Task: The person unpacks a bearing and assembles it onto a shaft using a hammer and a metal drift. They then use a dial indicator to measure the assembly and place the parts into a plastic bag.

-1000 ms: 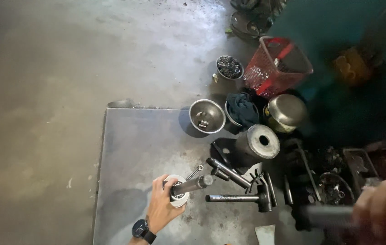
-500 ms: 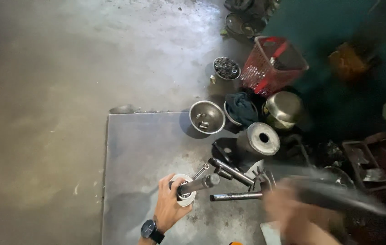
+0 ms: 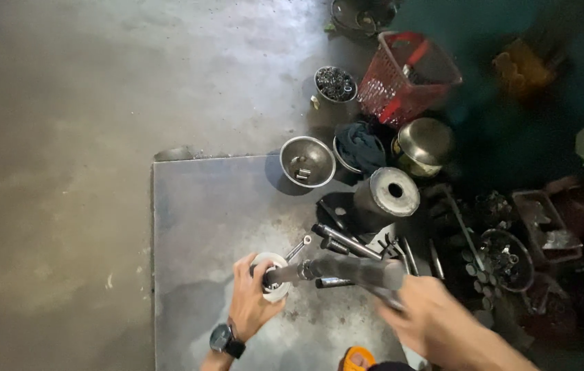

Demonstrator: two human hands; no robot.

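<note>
So the person is crouched over a steel plate on the concrete floor, lower middle of the frame. Left hand, the one with the black watch, is wrapped around a pale ring, fingers curled over its rim and pinning it flat to the plate. Right hand is at the bottom right, pretty blurred, fist closed around the handle of a hammer. The hammer lies nearly level, its narrow end poking right into the ring's middle. Can't tell through the blur whether it's actually touching the part inside.

Just above the ring there's a small wrench lying on the plate, and right of that a couple of dark rods side by side. Behind those sits a chunky steel cylinder with a hole in its top.

Along the plate's upper edge: a steel bowl with a few small bits in it, a second bowl stuffed with a dark rag, and a shiny pot. Further up, a tin of small dark parts and a red basket tipped at an angle. The right side of the frame is a dark heap of greasy parts, hard to make out.
</note>
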